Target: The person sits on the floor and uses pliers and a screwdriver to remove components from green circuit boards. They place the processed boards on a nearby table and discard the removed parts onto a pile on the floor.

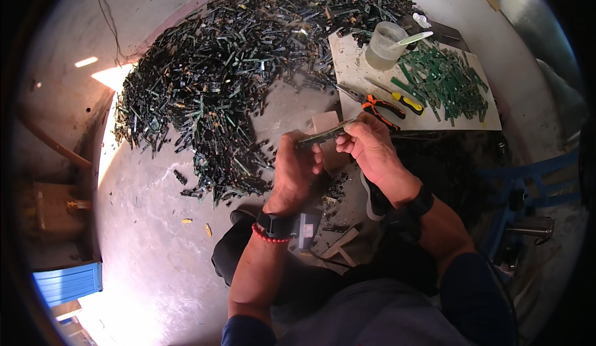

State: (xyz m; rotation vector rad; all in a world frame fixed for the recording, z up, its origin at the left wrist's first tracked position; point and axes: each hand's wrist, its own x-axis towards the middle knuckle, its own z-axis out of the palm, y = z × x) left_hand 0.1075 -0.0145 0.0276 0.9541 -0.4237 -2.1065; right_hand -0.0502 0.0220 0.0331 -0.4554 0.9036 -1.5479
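A thin, dark, narrow strip (321,136), its exact kind unclear, spans my two hands in the middle of the view. My left hand (297,167) pinches its left end between thumb and fingers. At the other end, the fingertips of my right hand (370,144) are closed on it. A pale brown block (325,121) is just behind the strip. Beyond my right hand, orange-and-black pliers (380,109) and a yellow-handled screwdriver (406,102) lie on a pale board (357,76). Green circuit-board strips (444,80) are heaped on that board.
A large heap of dark strips (211,79) covers the floor ahead and to the left. On the board stands a cloudy cup (383,46) with a pale-handled tool (415,38) in it. A blue metal frame (534,172) is at right; a grey labelled object (308,230) lies below my hands.
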